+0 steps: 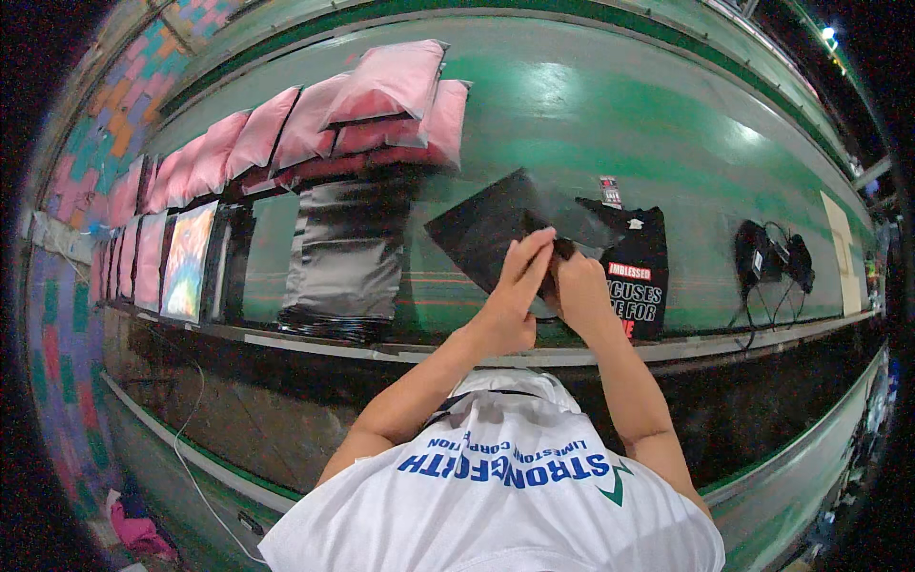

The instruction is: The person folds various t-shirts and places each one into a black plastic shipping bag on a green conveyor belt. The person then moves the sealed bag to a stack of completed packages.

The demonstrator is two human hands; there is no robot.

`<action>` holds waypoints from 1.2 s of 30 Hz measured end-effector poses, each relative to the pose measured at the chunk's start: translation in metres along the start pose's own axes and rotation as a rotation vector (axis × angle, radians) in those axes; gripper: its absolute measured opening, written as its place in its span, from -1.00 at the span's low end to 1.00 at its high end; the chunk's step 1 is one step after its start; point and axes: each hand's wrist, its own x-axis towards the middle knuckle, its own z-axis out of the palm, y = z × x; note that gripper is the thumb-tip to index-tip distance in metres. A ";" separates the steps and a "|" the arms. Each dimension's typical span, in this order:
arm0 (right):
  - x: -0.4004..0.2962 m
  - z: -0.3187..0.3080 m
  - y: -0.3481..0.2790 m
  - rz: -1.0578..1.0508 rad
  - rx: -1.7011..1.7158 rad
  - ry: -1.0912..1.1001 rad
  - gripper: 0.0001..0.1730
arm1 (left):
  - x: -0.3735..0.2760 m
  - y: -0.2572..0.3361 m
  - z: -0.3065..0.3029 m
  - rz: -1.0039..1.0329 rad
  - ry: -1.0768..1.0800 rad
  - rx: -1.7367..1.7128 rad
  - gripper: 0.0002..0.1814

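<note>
Both hands are together over the green tabletop, at a black plastic bag (486, 225) that lies slanted with a see-through part on its right. My left hand (518, 289) has its fingers stretched together along the bag's near edge. My right hand (580, 289) is closed on the bag's edge beside it, fingertips hidden. Just right of the bag rests a folded black printed T-shirt (647, 250), partly covered by my right hand, with a hang tag (610, 191) at its neck. Left of the hands lies a stack of flat black plastic bags (347, 264).
Clear-bagged pink packets (386, 79) are piled at the back left. A bagged tie-dye item (190, 261) stands among more packets. Black corded items (768, 257) with white tags lie to the right, near a pale yellow strip (842, 250). The table's metal edge (443, 352) runs before me.
</note>
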 end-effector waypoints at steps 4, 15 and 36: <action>-0.022 0.075 0.009 -0.029 -0.049 0.191 -0.59 | -0.024 -0.011 0.005 0.106 -0.096 0.093 -0.07; -0.063 0.150 -0.006 -0.107 0.113 -0.419 -0.49 | -0.154 -0.136 0.015 -1.265 0.518 -0.403 -0.42; -0.076 0.120 -0.027 -0.025 0.184 -0.131 -0.83 | -0.140 -0.131 -0.029 -0.856 0.209 0.156 -0.49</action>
